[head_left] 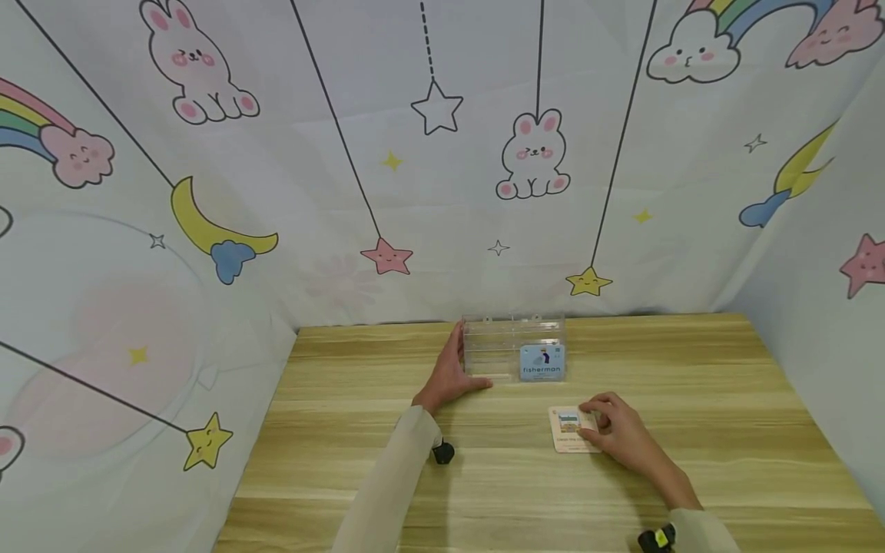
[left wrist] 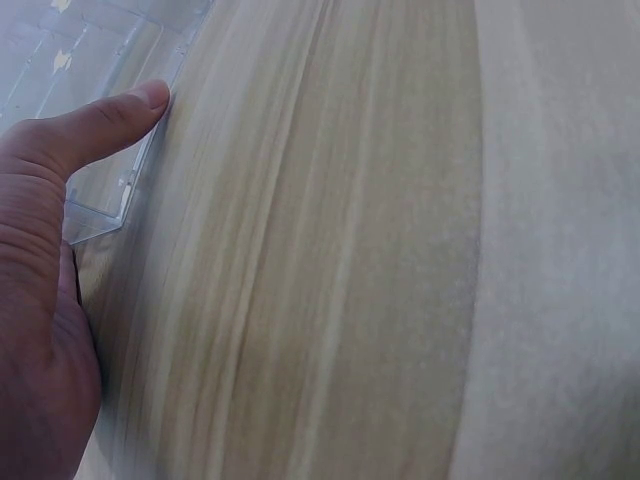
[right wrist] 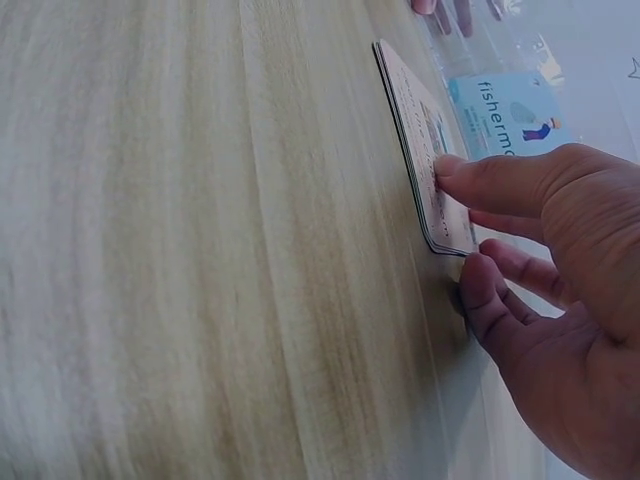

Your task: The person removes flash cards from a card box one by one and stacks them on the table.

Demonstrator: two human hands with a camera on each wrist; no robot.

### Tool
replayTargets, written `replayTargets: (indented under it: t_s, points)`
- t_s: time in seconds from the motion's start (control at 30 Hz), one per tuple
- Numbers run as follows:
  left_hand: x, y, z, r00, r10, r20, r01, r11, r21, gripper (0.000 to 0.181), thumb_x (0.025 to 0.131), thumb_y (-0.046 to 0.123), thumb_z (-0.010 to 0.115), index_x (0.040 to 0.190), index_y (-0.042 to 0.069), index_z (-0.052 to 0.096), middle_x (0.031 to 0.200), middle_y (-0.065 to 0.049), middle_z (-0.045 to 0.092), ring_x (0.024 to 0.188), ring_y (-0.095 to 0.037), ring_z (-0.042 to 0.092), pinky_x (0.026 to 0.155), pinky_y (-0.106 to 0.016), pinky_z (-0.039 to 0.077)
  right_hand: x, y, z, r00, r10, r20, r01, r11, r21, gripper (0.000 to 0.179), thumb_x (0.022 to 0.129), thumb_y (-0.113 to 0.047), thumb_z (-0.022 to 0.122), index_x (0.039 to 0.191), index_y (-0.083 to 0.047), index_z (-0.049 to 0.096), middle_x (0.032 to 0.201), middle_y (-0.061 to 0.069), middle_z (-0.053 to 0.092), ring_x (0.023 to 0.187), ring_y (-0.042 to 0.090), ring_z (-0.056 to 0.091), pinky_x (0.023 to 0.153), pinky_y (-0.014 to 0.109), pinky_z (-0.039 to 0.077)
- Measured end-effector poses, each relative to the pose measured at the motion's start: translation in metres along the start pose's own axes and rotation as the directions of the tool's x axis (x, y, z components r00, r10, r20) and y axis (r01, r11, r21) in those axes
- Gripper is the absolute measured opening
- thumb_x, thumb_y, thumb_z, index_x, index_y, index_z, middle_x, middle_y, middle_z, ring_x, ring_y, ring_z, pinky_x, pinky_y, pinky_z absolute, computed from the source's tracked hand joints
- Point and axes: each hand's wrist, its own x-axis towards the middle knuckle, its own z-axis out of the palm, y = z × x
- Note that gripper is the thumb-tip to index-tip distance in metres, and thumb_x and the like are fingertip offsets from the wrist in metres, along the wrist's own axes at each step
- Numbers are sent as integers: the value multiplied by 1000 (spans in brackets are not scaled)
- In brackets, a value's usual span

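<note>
My left hand [head_left: 452,372] grips the left end of a clear plastic card rack [head_left: 491,357], its thumb [left wrist: 120,115] across the lower front and its other fingers mostly hidden at the side. A light blue card [head_left: 542,362] printed "fisherman" stands in the rack's lower right part. Nearer and to the right, a stack of cream cards [head_left: 567,430] lies flat on the table, a small picture and text on the uppermost one. My right hand [head_left: 625,434] pinches the stack's right side; the right wrist view shows several layers at the stack's edge [right wrist: 425,235].
A wood-grain table [head_left: 332,430] lies under everything. White cloth [head_left: 442,192] printed with rabbits, stars and clouds hangs behind the rack and on both sides. Dark devices [head_left: 444,452] are worn at both wrists.
</note>
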Motion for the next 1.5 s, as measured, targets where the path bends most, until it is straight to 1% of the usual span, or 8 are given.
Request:
replayTargets:
  t_s: [0.17,0.3,0.57,0.7,0.9,1.13,1.3,1.5]
  points:
    - [0,-1,0,1000,-1,-1,1,1000,11,135,73,21,98,168,14,1,172,-11,16,156,-24,23,122,-36,31,1,-1,-1,1000,-6,5,6,1000,8,33,85,-10,87,114,0,74,111,11,60,77,11,48,64,26,42]
    - [0,-1,-1,1000,-5,1,5,1000,6,135,74,21,98,168,15,1,172,-11,15,156,-25,22,123,-37,31,2,-4,-5,1000,-3,18,2,1000,18,40,87,-11,85,122,2,71,108,11,59,77,12,48,64,26,41]
    - [1,0,-2,1000,-26,9,26,1000,-1,134,75,22,97,168,19,1,173,-5,13,156,-19,21,123,-32,29,8,-5,-12,1000,-21,-1,21,999,-26,46,90,-14,83,130,1,67,107,9,60,75,12,47,61,25,40]
    - [1,0,-2,1000,-28,8,28,1000,-2,135,75,23,97,168,22,0,173,-5,12,156,-18,21,123,-30,28,15,-9,-16,998,-56,-22,55,998,-22,45,92,-14,81,131,1,66,113,13,65,78,15,51,64,27,44]
    - [-1,2,-2,1000,-6,-5,6,1000,-3,135,74,20,98,168,17,1,172,-10,14,156,-24,23,123,-36,29,29,-15,-17,997,-75,-20,75,997,-1,46,95,-14,77,136,1,63,116,15,67,83,16,55,69,34,51]
    - [-1,3,-1,1000,-23,0,23,1000,1,135,73,21,98,168,17,1,172,-7,14,155,-19,23,122,-30,29,45,-24,-12,999,-31,-43,35,995,98,48,97,-13,75,141,-1,59,117,15,67,88,20,60,72,33,54]
    - [-1,2,-1,1000,-18,-8,18,1000,-5,135,73,20,98,168,19,2,172,-8,15,156,-21,23,123,-33,29,55,-28,-6,998,-24,-60,34,985,170,51,98,-15,75,143,1,58,114,16,67,87,20,63,71,30,55]
    - [-1,3,-1,1000,-7,1,7,1000,-9,135,74,20,97,168,17,0,173,-8,12,156,-22,23,123,-34,30,61,-27,0,996,42,-77,-24,974,225,51,100,-18,72,146,-2,55,112,13,66,89,21,62,70,28,53]
